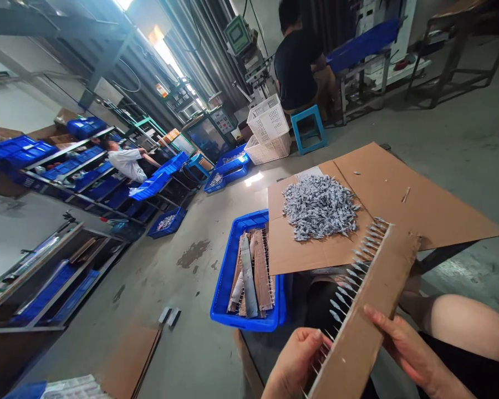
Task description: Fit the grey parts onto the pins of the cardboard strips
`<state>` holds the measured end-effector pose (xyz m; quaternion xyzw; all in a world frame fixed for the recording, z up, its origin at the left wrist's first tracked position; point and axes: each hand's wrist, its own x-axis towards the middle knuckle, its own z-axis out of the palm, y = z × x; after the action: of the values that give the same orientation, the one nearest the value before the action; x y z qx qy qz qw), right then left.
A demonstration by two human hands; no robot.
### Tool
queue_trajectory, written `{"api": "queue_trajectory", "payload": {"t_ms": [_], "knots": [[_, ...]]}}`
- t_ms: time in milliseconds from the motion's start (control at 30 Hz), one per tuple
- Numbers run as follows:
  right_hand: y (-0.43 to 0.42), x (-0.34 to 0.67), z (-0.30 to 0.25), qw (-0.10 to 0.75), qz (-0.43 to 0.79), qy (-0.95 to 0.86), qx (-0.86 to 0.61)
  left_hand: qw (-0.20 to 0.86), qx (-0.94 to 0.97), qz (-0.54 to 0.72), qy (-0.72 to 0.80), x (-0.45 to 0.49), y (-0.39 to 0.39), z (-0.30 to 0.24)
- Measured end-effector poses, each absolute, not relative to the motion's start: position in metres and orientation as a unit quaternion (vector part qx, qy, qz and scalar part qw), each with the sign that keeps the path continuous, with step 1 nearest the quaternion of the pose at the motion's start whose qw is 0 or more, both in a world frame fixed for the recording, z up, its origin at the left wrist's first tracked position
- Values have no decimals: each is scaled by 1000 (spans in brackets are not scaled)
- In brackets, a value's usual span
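On the grey factory floor (141, 282), we've a long brown cardboard strip (363, 327) bristling with grey spiked pieces (345, 291), clasped firmly by our left hand (294, 363) and right hand (407, 346), its length aimed up at a flattened brown cardboard sheet (416, 199), spikes nearer our left

The cardboard strip (368, 316) was brown, its row of spikes (336, 303) silvery grey, matching the grey heap (319, 208) on the tan cardboard sheet (416, 194). The crate (225, 271) was bright blue, the basket (263, 119) white-latticed, the stool (309, 128) teal.
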<state>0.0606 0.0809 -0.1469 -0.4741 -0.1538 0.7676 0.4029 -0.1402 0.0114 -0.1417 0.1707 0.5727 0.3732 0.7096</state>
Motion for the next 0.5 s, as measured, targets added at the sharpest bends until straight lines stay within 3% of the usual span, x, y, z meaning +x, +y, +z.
{"api": "queue_trajectory", "payload": {"t_ms": [100,367,500], "knots": [[80,63,-147,375,812,-105,-436,707,195,361,575,-132,21,-132],[91,70,-147,441,767,-50,-464,677,253,355,592,-110,49,-122],[79,64,-150,405,772,-45,-489,664,281,327,612,-108,52,-122]]}}
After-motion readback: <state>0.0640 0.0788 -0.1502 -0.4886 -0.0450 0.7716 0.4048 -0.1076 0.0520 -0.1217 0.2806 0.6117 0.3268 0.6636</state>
